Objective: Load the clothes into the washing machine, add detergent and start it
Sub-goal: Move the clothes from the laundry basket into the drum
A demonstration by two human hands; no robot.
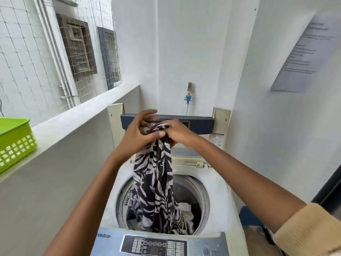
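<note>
— Where is the clothing?

— A black garment with a white leaf print (156,191) hangs over the open top-loading washing machine (219,191). Its upper end is bunched up in front of the raised lid (201,124). Its lower end already lies inside the drum (191,187).

— And the hands?

— Both grasp that bunched end, close together. The left hand (137,134) clutches the fabric with thumb and lower fingers, its upper fingers spread toward the lid. The right hand (180,134) pinches the cloth from the other side, fingers curled into it.

— Anything else in the drum?

— Some white laundry (186,209) sits low down, just beside the hanging garment.

— What is around the machine?

— The control panel (153,245) runs along the near edge. On the left a green perforated basket (16,143) stands on a grey ledge (73,124). A tap with a blue fitting (189,95) is on the wall behind the lid. A printed notice (302,54) hangs on the right wall, its text too blurred to read. A beige sleeve (310,230) is pushed up on the right arm.
</note>
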